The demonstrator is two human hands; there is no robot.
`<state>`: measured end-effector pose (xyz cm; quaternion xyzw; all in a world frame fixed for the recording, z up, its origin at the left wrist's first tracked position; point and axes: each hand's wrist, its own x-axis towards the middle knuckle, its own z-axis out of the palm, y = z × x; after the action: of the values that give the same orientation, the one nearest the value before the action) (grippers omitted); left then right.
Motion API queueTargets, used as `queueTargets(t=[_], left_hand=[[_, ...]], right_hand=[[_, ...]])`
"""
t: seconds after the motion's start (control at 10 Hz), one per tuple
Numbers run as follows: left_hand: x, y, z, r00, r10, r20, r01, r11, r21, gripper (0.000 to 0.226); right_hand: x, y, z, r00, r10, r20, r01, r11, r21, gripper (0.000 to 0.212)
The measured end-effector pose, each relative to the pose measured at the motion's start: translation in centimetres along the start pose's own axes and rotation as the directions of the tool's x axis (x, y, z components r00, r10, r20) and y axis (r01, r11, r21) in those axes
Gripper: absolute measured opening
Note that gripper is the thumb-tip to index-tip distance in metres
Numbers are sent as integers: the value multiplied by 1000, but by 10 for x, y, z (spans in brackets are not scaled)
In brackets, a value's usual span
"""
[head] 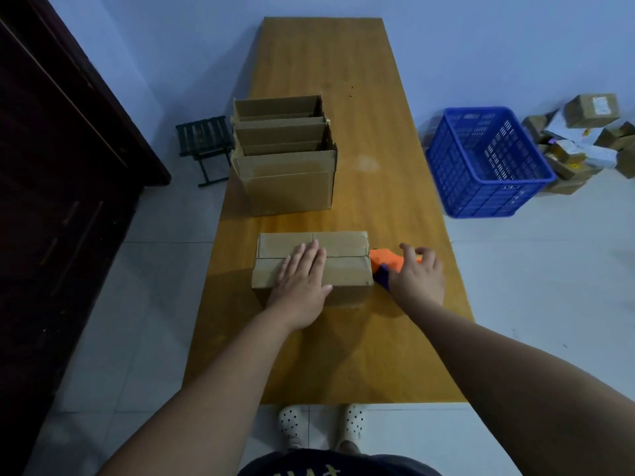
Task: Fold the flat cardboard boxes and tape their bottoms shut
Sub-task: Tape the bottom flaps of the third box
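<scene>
Here the left hand [302, 274] lies flat, palm down, in the lower middle of the frame. Its fingers are straight and close together, the thumb is out to the right, and the forearm runs back to the bottom left corner. It presses on a closed cardboard box [343, 249], with the fingertips reaching across the seam where the two long flaps meet. The box sits on the near half of a long wooden table [343, 355], and most of its top shows to the right of the hand.

Touching the box's right end is an orange tape dispenser [383, 257] with a dark purple part on its near side. The right hand [417, 273] covers it from above, fingers spread and bent down over its far side. The blur there hides whether they really grip it. That forearm comes in from the lower right corner.

Further up the frame, left of centre, a row of open boxes [285, 156] stands on the table's left edge with flaps up, well apart from the hands.

At far left is a dark wooden door [51, 166], and a small dark stool [204, 146] stands on the floor beside the table. At right a blue plastic crate [488, 163] sits on the floor, with a pile of parcels [584, 139] just beyond it.
</scene>
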<state>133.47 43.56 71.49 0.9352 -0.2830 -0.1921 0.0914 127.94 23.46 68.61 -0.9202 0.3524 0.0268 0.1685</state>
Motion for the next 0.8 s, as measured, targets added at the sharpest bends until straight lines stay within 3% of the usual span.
queueTargets(t=[0.1, 0.3, 0.5, 0.8], left_hand=[[1, -1, 1, 1000, -10, 2, 10, 1000, -20, 67], [2, -3, 3, 1000, -3, -3, 3, 1000, -23, 68], [0, -1, 4, 1000, -13, -17, 13, 1000, -10, 66], [0, 0, 3, 1000, -24, -16, 24, 1000, -8, 66]], right_hand=[[12, 11, 1, 986, 4, 164, 28, 981, -190, 78], [38, 8, -1, 912, 78, 403, -27, 991, -131, 76], [51, 3, 3, 897, 88, 433, -30, 990, -141, 68], [50, 12, 4, 902, 73, 426, -4, 987, -161, 80]])
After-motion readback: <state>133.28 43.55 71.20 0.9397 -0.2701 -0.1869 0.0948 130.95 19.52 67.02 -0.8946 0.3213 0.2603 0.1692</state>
